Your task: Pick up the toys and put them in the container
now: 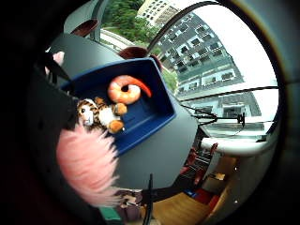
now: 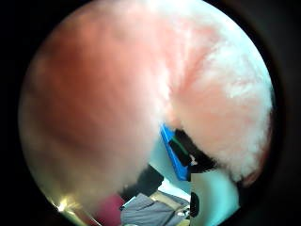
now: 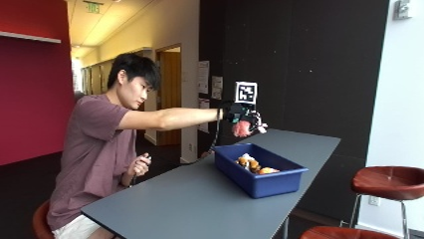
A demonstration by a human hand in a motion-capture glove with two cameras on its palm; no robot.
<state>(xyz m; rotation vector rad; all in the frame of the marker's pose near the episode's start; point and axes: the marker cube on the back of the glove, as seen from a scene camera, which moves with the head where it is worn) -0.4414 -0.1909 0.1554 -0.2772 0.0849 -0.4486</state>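
While hovering above the blue bin, the right hand is gripping a pink fluffy toy; being soft and light, it is probably squashing easily, best held round its middle.

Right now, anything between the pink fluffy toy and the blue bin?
Nothing visible. The right hand holds the pink fluffy toy above the blue bin, whose top is open; a tiger plush and shrimp toy already lie inside.

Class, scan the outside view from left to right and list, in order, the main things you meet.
Person → gloved right hand holding a pink fluffy toy → blue container with toys inside → red stool.
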